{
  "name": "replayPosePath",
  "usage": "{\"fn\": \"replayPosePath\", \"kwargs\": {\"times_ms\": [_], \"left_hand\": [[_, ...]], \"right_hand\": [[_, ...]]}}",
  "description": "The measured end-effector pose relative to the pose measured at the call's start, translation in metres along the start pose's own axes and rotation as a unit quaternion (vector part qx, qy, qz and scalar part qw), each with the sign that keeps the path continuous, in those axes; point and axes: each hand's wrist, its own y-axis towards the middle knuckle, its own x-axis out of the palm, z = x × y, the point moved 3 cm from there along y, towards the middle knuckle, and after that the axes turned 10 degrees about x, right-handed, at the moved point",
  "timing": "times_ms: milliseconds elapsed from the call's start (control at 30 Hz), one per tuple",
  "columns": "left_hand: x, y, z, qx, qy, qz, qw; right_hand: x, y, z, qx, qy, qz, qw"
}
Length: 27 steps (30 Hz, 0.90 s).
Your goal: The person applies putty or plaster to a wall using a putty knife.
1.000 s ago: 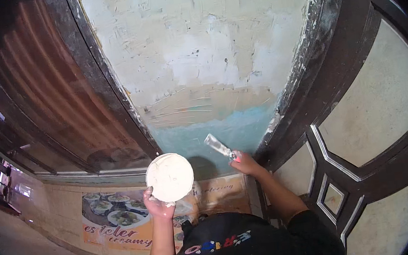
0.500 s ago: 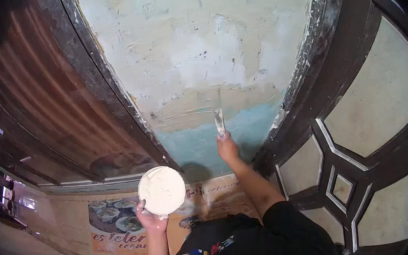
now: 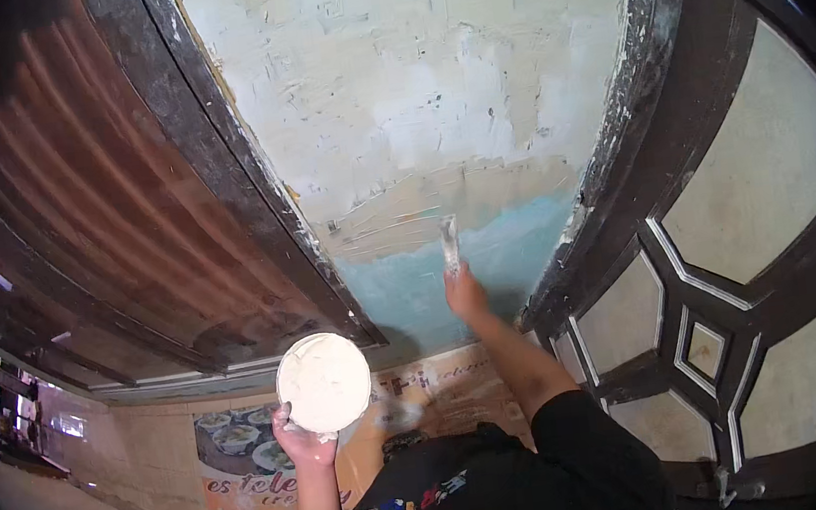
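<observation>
My left hand [image 3: 304, 440] is closed on a round white tub [image 3: 369, 382], its thumb over the rim and its palm below. Cream-coloured filler paste [image 3: 324, 377] fills the tub, and smears of it stick to my fingers. Ahead of me, my right hand [image 3: 466, 294] grips a putty knife [image 3: 449, 238], its blade pointing up at the wall [image 3: 448, 79]. Above the blade the wall carries rough whitish and beige paste with ridged streaks; lower down lies bare blue-green paint [image 3: 402, 291]. Whether the blade touches the wall I cannot tell.
To the left stands a dark-framed glass window [image 3: 101, 209] with brown curtain folds behind it. A dark panelled door [image 3: 618, 241] with pale inserts is on the right. Printed banners [image 3: 238, 441] cover the floor below, beneath the tub and around my body.
My view has swung a little, so the wall and window frame sit further right. My right hand and the putty knife show slightly further right. The tub stays in my left hand.
</observation>
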Motion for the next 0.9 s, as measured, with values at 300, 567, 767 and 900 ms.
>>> {"fn": "replayPosePath", "kwargs": {"times_ms": [300, 567, 767, 900], "left_hand": [[-0.015, 0.006, 0.025, 0.014, 0.014, -0.019, 1.0], [-0.011, 0.007, 0.028, -0.023, 0.005, -0.046, 0.999], [-0.03, 0.009, 0.037, 0.019, 0.034, 0.021, 0.999], [-0.022, 0.013, 0.03, -0.007, 0.02, -0.017, 1.0]], "right_hand": [[-0.035, -0.016, -0.089, -0.092, 0.067, 0.085, 0.99], [0.036, -0.025, 0.021, 0.039, 0.017, 0.019, 0.999], [-0.008, -0.019, -0.047, -0.046, 0.061, 0.076, 0.994], [-0.039, -0.009, -0.119, -0.117, 0.02, 0.103, 0.987]]}}
